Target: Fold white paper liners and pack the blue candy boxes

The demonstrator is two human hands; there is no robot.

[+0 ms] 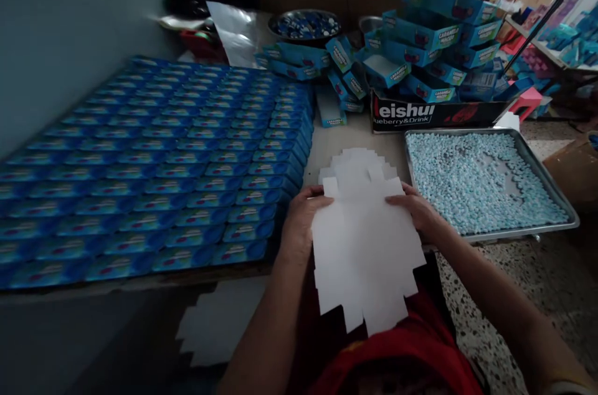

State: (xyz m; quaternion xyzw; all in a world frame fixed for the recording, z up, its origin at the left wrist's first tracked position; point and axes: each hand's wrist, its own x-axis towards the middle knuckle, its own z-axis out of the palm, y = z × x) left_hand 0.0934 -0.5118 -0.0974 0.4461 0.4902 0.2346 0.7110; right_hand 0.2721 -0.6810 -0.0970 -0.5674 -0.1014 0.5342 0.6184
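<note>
Between my two hands is a white die-cut cardboard blank point(369, 245) with stepped, notched edges, tilted up over my lap. My left hand point(306, 214) grips its left edge, thumb on top and fingers tucked behind. On the opposite edge, my right hand point(413, 205) pinches the card the same way. Just beyond, more white notched card point(357, 161) shows at the table's front; whether it is separate from the held piece I cannot tell. Left of my hands stand tight rows of blue printed boxes point(187, 152).
At right, a metal tray point(572, 220) holds small pale-blue pieces. Behind it, open blue display boxes point(420, 27) are stacked in a black carton point(448, 114). A round bowl point(306, 15) of wrapped sweets sits at the back. More white card point(224, 320) lies below the table edge.
</note>
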